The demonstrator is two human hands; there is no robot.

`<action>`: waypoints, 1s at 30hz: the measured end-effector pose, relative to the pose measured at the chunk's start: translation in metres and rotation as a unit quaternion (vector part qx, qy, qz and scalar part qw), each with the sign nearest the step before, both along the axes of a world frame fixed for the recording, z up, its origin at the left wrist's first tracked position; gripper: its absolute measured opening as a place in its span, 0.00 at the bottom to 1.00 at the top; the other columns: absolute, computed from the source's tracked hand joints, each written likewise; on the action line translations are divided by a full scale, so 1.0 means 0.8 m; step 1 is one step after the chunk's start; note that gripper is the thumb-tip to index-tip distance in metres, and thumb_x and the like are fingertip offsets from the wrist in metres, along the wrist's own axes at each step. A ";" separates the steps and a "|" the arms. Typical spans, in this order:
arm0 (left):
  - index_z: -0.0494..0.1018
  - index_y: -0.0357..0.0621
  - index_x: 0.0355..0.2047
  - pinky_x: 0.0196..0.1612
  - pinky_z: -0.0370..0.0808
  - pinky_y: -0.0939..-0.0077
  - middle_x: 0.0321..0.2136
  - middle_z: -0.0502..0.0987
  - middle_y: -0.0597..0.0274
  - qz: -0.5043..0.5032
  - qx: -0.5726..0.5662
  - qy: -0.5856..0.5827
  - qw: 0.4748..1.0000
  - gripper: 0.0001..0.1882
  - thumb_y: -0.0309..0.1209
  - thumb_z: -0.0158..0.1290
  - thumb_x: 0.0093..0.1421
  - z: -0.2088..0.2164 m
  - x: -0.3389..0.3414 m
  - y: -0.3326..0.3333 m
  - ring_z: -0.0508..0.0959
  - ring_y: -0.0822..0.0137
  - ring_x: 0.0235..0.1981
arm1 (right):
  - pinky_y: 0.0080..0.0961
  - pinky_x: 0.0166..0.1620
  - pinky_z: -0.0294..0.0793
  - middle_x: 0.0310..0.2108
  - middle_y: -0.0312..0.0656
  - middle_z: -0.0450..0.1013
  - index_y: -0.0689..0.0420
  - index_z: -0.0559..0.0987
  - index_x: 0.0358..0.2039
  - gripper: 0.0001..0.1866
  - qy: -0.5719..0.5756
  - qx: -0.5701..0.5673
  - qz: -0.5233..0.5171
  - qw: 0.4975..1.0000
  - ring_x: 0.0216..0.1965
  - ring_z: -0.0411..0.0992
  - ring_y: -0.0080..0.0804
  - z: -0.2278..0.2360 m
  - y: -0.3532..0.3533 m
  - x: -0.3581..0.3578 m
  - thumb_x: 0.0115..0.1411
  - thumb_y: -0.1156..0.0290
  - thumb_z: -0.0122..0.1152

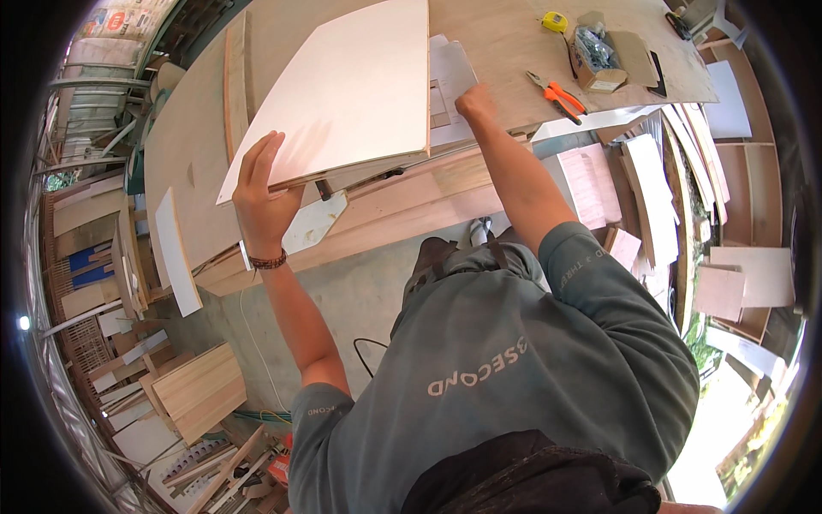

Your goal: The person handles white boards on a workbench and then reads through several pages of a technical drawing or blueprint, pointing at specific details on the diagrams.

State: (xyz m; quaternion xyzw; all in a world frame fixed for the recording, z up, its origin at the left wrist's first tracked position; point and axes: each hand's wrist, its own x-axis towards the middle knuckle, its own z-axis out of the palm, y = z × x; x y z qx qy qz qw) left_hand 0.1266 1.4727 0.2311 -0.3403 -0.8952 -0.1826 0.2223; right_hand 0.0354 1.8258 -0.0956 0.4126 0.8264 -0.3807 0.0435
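Observation:
A large pale panel [342,94] lies tilted over a plywood workbench [505,43]. My left hand [261,193] grips the panel's near left corner, thumb on top, with a dark beaded bracelet on the wrist. My right hand [475,103] sits just past the panel's right edge, on white pieces [451,68] that lie partly under the panel. Its fingers curl out of sight, so what they hold is hidden. Long wooden boards [402,210] run along the bench's near edge below the panel.
Orange-handled pliers [561,96], a yellow tape measure [555,21] and a cardboard box of screws [599,58] lie on the bench to the right. Stacked boards [651,188] stand at the right. Wood offcuts [197,390] cover the floor at the lower left.

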 end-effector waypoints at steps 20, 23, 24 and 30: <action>0.78 0.57 0.58 0.71 0.70 0.50 0.58 0.79 0.66 0.007 -0.067 -0.072 0.995 0.37 0.15 0.59 0.45 -0.126 0.065 0.014 0.77 0.58 0.62 | 0.30 0.49 0.81 0.45 0.46 0.83 0.65 0.80 0.59 0.31 0.344 -0.168 0.135 0.914 0.43 0.82 0.31 0.318 0.203 0.207 0.54 0.71 0.75; 0.77 0.59 0.57 0.79 0.53 0.42 0.62 0.75 0.66 -0.053 -0.082 -0.087 0.991 0.36 0.16 0.57 0.45 -0.174 0.081 0.049 0.71 0.60 0.68 | 0.31 0.51 0.80 0.43 0.45 0.84 0.63 0.82 0.57 0.26 0.343 -0.061 0.192 0.918 0.44 0.81 0.30 0.402 0.226 0.229 0.56 0.71 0.74; 0.77 0.59 0.56 0.80 0.49 0.41 0.63 0.74 0.66 -0.067 -0.069 -0.098 0.991 0.35 0.16 0.57 0.46 -0.197 0.085 0.060 0.69 0.60 0.69 | 0.31 0.51 0.80 0.43 0.44 0.84 0.62 0.82 0.57 0.26 0.340 -0.062 0.237 0.908 0.44 0.81 0.30 0.432 0.221 0.234 0.57 0.72 0.74; 0.75 0.56 0.50 0.80 0.45 0.41 0.61 0.72 0.64 -0.113 -0.059 -0.157 0.979 0.27 0.18 0.55 0.49 -0.300 0.106 0.140 0.65 0.60 0.71 | 0.30 0.50 0.80 0.43 0.42 0.84 0.62 0.82 0.57 0.25 0.372 -0.053 0.341 0.862 0.43 0.81 0.27 0.472 0.185 0.208 0.58 0.71 0.75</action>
